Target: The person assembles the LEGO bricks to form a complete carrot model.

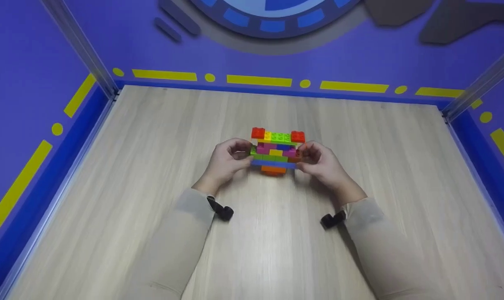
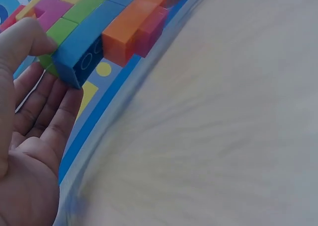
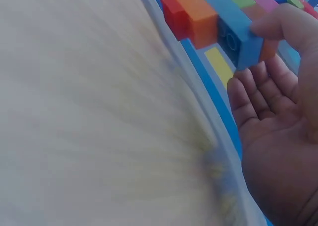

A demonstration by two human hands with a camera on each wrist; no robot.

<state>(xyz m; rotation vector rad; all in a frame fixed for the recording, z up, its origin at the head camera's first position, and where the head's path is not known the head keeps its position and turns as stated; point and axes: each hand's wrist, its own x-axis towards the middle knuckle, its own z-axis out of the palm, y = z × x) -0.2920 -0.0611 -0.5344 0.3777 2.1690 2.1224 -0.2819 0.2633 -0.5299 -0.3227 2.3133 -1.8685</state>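
Observation:
A model of joined toy building bricks (image 1: 275, 158) is held up between two hands over the middle of the table. Its rows are red, yellow and lime on top, then purple, green and blue, with an orange brick (image 2: 124, 30) and a red brick (image 3: 175, 17) at the bottom. My left hand (image 1: 227, 160) pinches the left end, thumb on a green brick (image 2: 60, 32) and fingers beneath. At the other end my right hand (image 1: 325, 164) grips with its thumb by the blue brick (image 3: 248, 42). Both wrist views show the blue row's hollow underside.
The wood-grain table (image 1: 152, 125) spreads around both arms. Blue panels (image 1: 339, 62) with yellow markings stand at its back and sides, with metal posts (image 1: 83, 46) at the corners. A small black wrist camera (image 1: 223, 210) sits on the left sleeve, another (image 1: 332, 220) on the right.

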